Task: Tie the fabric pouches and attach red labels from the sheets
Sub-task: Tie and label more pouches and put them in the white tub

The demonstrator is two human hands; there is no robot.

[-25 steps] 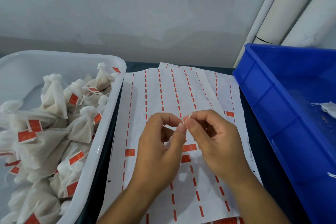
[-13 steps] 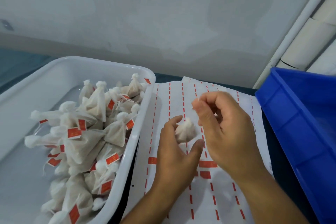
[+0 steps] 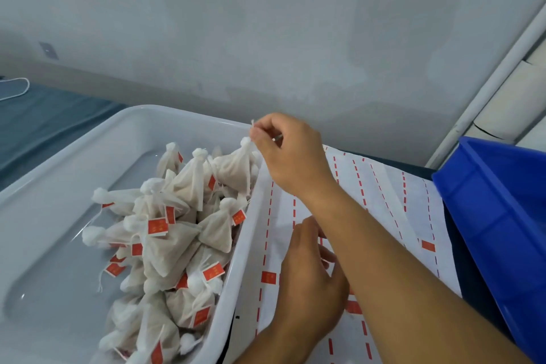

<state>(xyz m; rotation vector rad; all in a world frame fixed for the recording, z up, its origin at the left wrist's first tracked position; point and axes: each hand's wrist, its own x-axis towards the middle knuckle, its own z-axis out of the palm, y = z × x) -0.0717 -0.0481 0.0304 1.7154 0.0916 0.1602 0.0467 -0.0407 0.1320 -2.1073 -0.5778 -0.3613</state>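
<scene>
A: How far along does this look?

B: Well on, I'd judge. The white plastic tub [image 3: 124, 139] on the left holds a heap of tied off-white fabric pouches [image 3: 165, 248], most with a small red label hanging from the string. The right hand [image 3: 291, 156] holds one more tied fabric pouch [image 3: 236, 170] over the tub's far right corner, pinching its thin white string [image 3: 253, 124] between thumb and forefinger, the other fingers curled in. The pouch hangs just above the heap, perhaps touching it.

A: Does that one have its label?

B: I cannot tell; no red tag shows on it from here.

A: And the other hand?

B: The left hand [image 3: 310, 278] rests over the white backing sheets with red dashed strips [image 3: 381, 186], fingers loosely bent and gripping nothing I can see. Only a few whole red labels [image 3: 268, 278] are left on them, so most have been peeled.

A: What's left, then?

B: The deep blue plastic crate [image 3: 502, 216] on the right may hold untied pouches, but its inside is hidden.

A: Any writing readable?

B: The labels carry pale marks, too small to read.
</scene>
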